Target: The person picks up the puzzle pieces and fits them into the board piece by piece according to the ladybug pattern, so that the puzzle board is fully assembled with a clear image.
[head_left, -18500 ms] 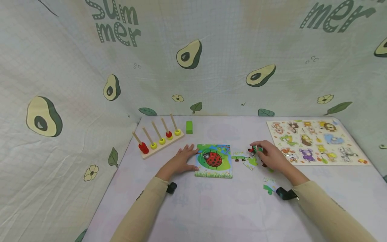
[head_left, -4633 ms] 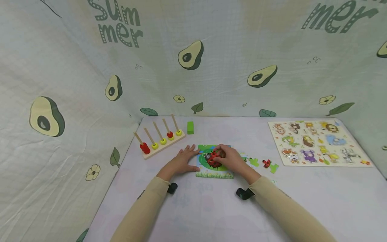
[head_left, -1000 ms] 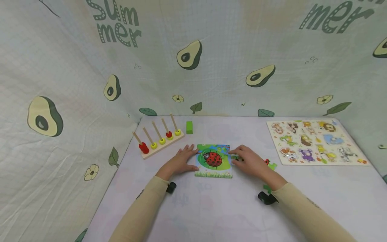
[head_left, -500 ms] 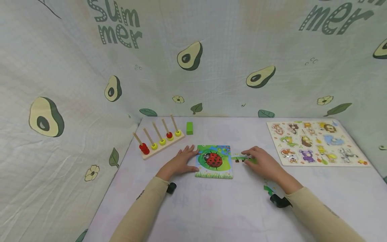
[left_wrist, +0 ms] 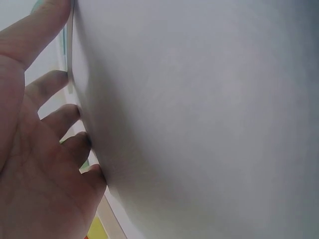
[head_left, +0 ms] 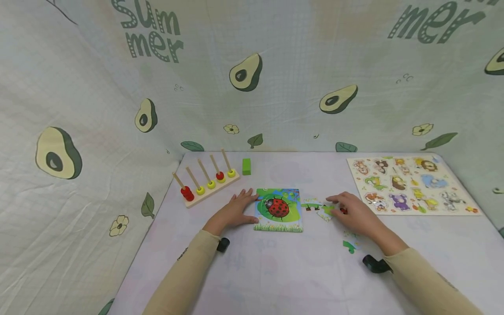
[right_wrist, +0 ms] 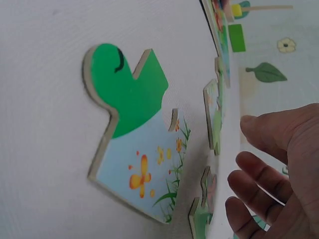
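A square ladybug puzzle (head_left: 278,209) lies flat on the table. My left hand (head_left: 235,210) is spread at its left side, thumb and fingertips at the edge. To the right, my right hand (head_left: 356,215) hovers over loose puzzle pieces, its fingers loosely bent with nothing between them in the right wrist view. A green-and-white piece (head_left: 326,213) lies by its fingertips, and a strip-like piece (head_left: 312,204) sits beside the puzzle. Nearest the right wrist camera is a green and pale-blue piece (right_wrist: 149,144) with orange flowers. A red-marked piece (head_left: 344,211) is partly hidden under the hand.
A wooden peg counter (head_left: 210,189) with red and yellow beads stands at the back left. Next to it is a green block (head_left: 246,166). An animal peg puzzle board (head_left: 411,186) lies at the back right. Patterned cloth hangs behind the table.
Over the last second my right hand has moved right, from the puzzle's edge to above the loose pieces, uncovering the strip-like piece. Earlier it was on the ladybug. My left hand has stayed put.
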The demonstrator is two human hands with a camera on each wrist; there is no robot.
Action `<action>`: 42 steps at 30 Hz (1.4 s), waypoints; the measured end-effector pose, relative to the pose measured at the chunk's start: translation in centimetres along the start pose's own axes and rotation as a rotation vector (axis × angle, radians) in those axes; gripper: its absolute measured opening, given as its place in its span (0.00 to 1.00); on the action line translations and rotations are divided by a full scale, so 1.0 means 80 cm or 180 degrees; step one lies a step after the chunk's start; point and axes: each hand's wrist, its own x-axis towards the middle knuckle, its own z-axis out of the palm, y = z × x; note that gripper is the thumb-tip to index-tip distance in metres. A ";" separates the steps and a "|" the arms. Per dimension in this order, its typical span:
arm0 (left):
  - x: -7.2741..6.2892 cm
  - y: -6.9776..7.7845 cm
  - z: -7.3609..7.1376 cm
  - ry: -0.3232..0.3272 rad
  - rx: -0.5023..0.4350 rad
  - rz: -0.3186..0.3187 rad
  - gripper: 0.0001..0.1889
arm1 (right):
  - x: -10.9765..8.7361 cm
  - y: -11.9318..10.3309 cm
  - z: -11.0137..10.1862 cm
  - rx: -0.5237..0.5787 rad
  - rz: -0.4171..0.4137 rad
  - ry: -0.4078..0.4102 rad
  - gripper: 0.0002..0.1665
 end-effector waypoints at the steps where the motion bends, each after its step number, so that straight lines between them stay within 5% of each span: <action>1: 0.000 0.000 0.000 0.0003 -0.0002 -0.0003 0.45 | -0.001 0.002 0.000 -0.0008 0.0005 0.0010 0.22; 30: 0.000 0.001 -0.004 -0.0086 -0.0050 -0.0020 0.46 | -0.029 0.030 -0.022 -0.0333 0.0319 -0.0208 0.32; 42: 0.000 0.000 -0.002 -0.0083 -0.0028 -0.0043 0.46 | -0.028 0.031 -0.025 -0.0269 0.0247 -0.0277 0.29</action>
